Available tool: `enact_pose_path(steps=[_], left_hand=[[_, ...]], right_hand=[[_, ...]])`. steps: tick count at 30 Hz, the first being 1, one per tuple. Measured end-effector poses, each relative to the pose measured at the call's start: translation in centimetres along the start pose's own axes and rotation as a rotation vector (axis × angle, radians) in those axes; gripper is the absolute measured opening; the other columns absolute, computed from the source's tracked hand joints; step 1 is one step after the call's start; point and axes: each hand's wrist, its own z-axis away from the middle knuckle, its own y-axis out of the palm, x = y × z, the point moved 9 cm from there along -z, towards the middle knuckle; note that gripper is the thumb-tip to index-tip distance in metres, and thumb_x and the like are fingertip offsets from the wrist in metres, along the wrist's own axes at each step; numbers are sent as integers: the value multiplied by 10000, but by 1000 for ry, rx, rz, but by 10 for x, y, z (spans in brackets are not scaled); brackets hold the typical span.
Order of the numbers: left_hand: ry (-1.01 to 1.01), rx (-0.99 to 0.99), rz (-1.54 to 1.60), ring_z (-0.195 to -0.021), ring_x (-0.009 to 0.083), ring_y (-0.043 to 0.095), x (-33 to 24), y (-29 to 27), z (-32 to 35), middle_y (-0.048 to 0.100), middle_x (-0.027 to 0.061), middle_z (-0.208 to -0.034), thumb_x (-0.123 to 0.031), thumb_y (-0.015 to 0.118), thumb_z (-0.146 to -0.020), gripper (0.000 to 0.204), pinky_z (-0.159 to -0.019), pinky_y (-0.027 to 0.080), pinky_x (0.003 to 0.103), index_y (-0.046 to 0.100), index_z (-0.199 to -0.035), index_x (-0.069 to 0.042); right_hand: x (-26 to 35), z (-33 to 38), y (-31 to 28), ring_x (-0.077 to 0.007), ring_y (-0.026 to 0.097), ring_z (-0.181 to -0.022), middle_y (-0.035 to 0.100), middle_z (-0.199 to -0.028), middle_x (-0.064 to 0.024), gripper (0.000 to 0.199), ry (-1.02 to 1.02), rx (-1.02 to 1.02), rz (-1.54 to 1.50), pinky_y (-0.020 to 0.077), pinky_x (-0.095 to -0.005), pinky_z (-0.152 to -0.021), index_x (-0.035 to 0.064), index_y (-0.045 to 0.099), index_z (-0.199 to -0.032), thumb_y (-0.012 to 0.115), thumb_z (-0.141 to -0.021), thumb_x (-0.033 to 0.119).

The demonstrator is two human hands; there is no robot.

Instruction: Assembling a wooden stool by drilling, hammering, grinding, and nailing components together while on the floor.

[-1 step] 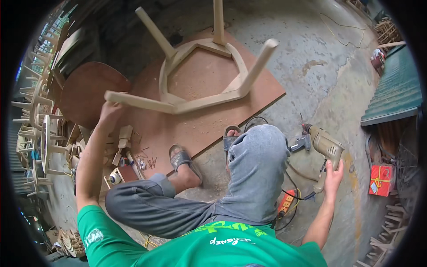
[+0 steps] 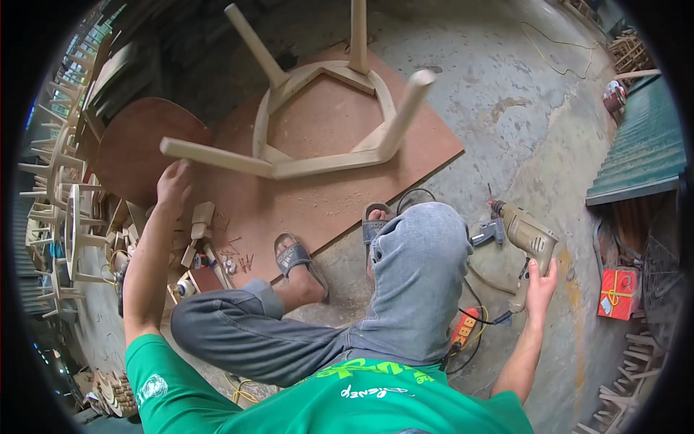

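Left hand (image 2: pixel 173 186): just beside the end of the near-left leg (image 2: pixel 217 158), loosely curled; whether it touches the wood I cannot tell
Right hand (image 2: pixel 542 291): closed round the grip of the drill (image 2: pixel 526 228), whose bit points to the far left
Wooden frame (image 2: pixel 329 168): upturned on the brown board (image 2: pixel 426 163), ahead of the person, its four legs raised
Step in hand: probably positioning the frame, with the drill kept ready on the right
Next move: would seem to call for a steadying hold on the frame and a clear path for the drill and its cord
Loose screws (image 2: pixel 247 263): scattered at the board's near-left part, near the left sandal (image 2: pixel 295 259)
Green shirt (image 2: pixel 303 409): yellow-green and white lettering across the front, a pale round print on the left sleeve
Left sandal lettering: pale marks on the strap, too small to read surely
Drill label: markings on the casing, too small to make out
Orange power strip (image 2: pixel 465 329): near the right knee, on the floor
Red box (image 2: pixel 618 295): at the far right, tied with yellow string, a pale label on its front
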Motion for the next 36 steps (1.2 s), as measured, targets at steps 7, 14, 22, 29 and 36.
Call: enact_pose_path(steps=[7,14,22,29,36], left_hand=[[443,-47,-197,-1306,299,466,-72,219,-26,470,200,-1408,-280,849,-708,873,-1098,380,392,406,-1425,-52],[336,-403,304,-776,112,579,-31,202,-35,622,24,-829,-107,786,-783,200,-677,470,270,613,-852,-34],[-335,-851,650,-917,145,504,95,256,73,500,45,-991,-202,766,-835,485,-776,446,277,440,-1149,-29],[-623,180,1131,-1015,192,609,67,426,22,635,99,-1177,-494,454,-999,484,-882,460,355,529,-1252,-88],[-656,244,1320,-949,183,630,69,435,0,668,28,-1111,-554,428,-991,475,-916,440,380,550,-1248,-173]], right_hand=[[15,7,25,-73,551,-677,611,-873,-37,579,-78,-10,101,474,-252,-472,-61,351,-1410,631,-939,126],[50,4,117,-70,566,-825,633,-959,-22,316,-164,302,38,477,-222,-714,-54,527,-1183,652,-921,70],[75,-3,227,-73,577,-828,656,-956,-31,234,-255,563,-41,478,-228,-717,-33,575,-1110,655,-914,67],[48,21,298,-70,551,-735,655,-847,-34,216,-51,649,-4,468,-253,-632,-26,584,-1048,674,-892,94],[62,22,315,-67,529,-679,638,-764,-27,185,-210,612,139,438,-255,-580,-33,587,-968,678,-879,101]])
